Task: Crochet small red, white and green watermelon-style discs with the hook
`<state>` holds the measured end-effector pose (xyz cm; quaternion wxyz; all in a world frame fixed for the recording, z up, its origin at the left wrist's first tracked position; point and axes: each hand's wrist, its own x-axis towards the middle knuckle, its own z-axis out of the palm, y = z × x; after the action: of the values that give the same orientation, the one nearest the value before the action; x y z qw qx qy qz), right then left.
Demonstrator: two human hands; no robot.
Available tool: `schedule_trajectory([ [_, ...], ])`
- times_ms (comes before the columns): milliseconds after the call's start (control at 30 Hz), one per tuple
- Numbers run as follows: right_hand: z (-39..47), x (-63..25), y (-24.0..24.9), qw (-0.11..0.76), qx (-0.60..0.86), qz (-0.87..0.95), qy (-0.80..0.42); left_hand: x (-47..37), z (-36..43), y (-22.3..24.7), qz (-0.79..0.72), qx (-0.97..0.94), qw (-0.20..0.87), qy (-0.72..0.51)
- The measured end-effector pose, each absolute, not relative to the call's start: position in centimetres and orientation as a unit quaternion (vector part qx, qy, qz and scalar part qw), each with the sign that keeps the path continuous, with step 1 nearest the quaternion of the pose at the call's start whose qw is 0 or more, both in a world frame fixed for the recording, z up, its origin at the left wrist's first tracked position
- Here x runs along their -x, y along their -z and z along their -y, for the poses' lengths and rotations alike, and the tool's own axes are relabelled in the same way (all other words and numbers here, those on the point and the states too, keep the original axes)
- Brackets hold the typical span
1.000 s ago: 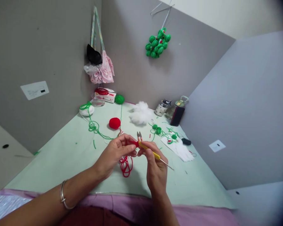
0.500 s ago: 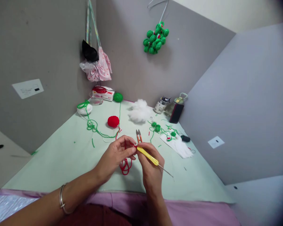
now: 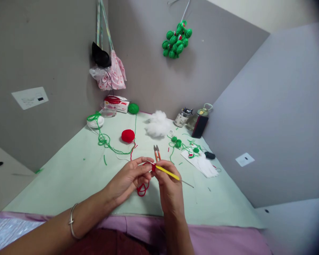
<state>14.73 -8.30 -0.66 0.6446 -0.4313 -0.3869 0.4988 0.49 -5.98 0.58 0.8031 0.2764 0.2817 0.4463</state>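
My right hand (image 3: 170, 184) is closed around a crochet hook (image 3: 168, 172) with a yellow handle, its rear metal end pointing down to the right. Between the fingertips of my left hand (image 3: 129, 179) is a small piece of red crochet (image 3: 153, 167), partly hidden by fingers. The hook's front tip lies by that piece and the left fingertips. Loops of red yarn (image 3: 142, 190) hang below my left hand. Just beyond the hands lie orange-handled thread snips (image 3: 157, 153), blades pointing away. A red yarn ball (image 3: 128, 136) sits farther back, its strand running toward my hands.
White stuffing (image 3: 157, 124) lies at the back of the table. To its right stand a pen cup (image 3: 182, 118), a bottle (image 3: 204, 110) and a phone (image 3: 200, 126). Green yarn (image 3: 104, 141) tangles on the left. Small green crochet pieces (image 3: 178, 143) lie right, near a white glove (image 3: 203, 164).
The crochet hook has tilted flatter, its rear end rising, and my left fingers have shifted around the red piece. The camera view has moved slightly.
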Motion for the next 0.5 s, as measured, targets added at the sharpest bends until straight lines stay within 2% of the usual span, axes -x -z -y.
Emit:
schedule_trajectory([
  [233, 8.7, -15.5, 0.7, 0.622, 0.448, 0.544, -0.341, -0.8, 5.7, -0.9, -0.287, -0.263, 0.794, -0.466],
  [500, 8.8, -16.0, 0.9, 0.651, 0.455, 0.533, -0.291, -0.9, 6.2, -1.4, -0.272, -0.357, 0.778, -0.439],
])
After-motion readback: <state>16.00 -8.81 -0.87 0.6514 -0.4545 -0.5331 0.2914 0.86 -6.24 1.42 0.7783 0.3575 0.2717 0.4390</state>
